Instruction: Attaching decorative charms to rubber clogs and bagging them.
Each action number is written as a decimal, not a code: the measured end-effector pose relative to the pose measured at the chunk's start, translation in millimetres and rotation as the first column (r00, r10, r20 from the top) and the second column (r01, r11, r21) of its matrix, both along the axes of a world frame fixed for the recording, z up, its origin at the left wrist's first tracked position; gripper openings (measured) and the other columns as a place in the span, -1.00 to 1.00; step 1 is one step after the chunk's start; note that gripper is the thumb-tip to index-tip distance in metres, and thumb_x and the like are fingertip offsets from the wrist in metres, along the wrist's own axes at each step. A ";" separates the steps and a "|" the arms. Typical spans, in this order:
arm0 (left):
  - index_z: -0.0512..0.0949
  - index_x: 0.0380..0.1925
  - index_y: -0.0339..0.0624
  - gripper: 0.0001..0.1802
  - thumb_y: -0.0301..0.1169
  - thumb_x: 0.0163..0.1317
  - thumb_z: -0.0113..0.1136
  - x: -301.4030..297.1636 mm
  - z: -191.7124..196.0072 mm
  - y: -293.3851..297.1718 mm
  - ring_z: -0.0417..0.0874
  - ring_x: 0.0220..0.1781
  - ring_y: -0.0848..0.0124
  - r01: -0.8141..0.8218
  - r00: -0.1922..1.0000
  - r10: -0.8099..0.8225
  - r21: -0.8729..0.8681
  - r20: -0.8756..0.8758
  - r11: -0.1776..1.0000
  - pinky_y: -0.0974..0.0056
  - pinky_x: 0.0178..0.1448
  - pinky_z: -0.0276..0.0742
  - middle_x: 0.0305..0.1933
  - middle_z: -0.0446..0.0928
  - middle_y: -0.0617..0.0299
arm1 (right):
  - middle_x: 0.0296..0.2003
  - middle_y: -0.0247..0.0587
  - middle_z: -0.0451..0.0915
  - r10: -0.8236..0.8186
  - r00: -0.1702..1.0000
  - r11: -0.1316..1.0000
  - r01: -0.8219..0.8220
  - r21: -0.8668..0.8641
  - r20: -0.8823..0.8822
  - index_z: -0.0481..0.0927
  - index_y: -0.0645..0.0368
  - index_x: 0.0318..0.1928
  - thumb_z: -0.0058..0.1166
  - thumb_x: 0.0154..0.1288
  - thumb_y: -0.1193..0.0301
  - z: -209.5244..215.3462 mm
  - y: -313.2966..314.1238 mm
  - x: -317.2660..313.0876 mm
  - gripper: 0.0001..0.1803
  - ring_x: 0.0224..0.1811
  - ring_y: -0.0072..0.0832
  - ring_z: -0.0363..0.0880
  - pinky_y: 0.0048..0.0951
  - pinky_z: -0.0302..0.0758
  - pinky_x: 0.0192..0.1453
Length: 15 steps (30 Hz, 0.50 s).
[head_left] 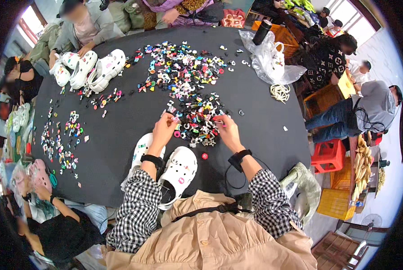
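A large pile of small colourful shoe charms (197, 114) lies on the dark table in front of me. At its left edge, my left hand (164, 128) pinches a small pink shoe charm (175, 119) between thumb and fingers. Across the pile, my right hand (229, 132) has its fingertips pressed together over the charms; what they hold is too small to make out. Below my hands stands a white clog (181, 168) with holes and a small pink charm on it. Its mate, another white clog (140, 150), is partly hidden by my left forearm.
One red charm (204, 156) lies apart near me. More charms (59, 144) are scattered at the left. Several white clogs (107, 69) stand far left by a person. A clear plastic bag (260, 56), a black bottle (262, 32) and a cord bundle (280, 92) are far right.
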<state>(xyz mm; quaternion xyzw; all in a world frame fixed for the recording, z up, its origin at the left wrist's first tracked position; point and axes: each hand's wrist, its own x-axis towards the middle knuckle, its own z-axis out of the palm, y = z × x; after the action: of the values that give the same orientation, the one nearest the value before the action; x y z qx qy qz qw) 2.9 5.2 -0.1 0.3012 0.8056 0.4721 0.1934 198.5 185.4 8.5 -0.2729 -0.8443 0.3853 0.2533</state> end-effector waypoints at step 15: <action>0.55 -0.44 -0.15 -0.91 -0.44 0.05 0.26 45.0 1.5 26.1 0.18 0.43 0.03 0.504 0.764 -0.560 -0.245 -0.322 0.828 -0.06 0.42 0.11 0.21 0.47 0.29 | 0.07 -0.17 0.52 0.315 0.893 0.810 -0.430 0.399 0.323 0.50 0.14 -0.20 0.05 0.14 0.55 -13.7 7.4 14.3 -0.82 0.25 -0.15 0.37 -0.18 0.39 0.24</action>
<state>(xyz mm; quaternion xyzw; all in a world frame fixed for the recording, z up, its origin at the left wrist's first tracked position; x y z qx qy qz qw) 47.9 31.3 1.5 0.5883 0.7403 0.2707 0.1805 212.7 192.8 -5.2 -0.0776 -0.9725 0.1803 0.1252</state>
